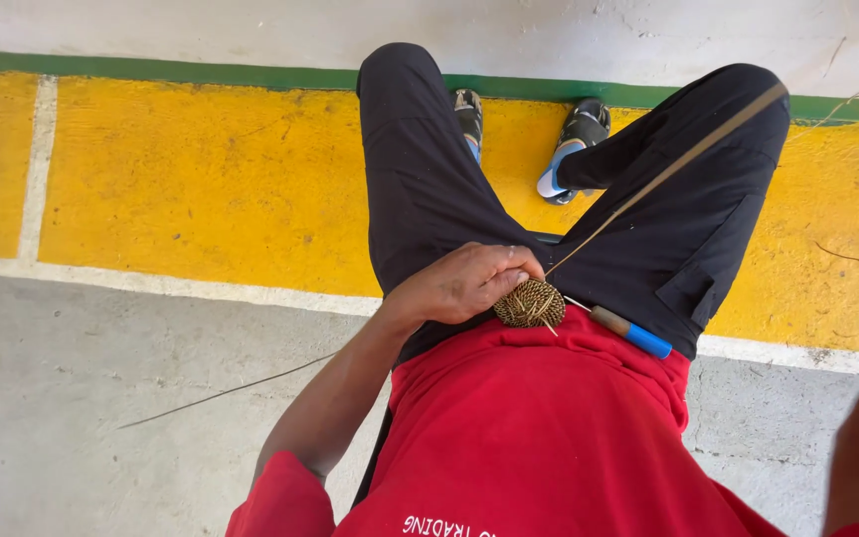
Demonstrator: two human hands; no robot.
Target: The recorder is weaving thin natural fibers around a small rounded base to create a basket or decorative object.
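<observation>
On lap: left hand (464, 281) pinches coiled weave disc (530, 303), strand (668, 169) running out over knee. Right hand out of frame, can't tell grip. Awl (630, 332) loose on thigh, could roll to floor (72, 398).

The left grip (464, 283) is closed, its fingers (509, 268) curled down and knuckles up, with the bare forearm running back from it toward the lower left to a bent elbow. Of the right arm only a blurred stretch shows, well off to the lower right of that grip; its own grip is out of view.
</observation>
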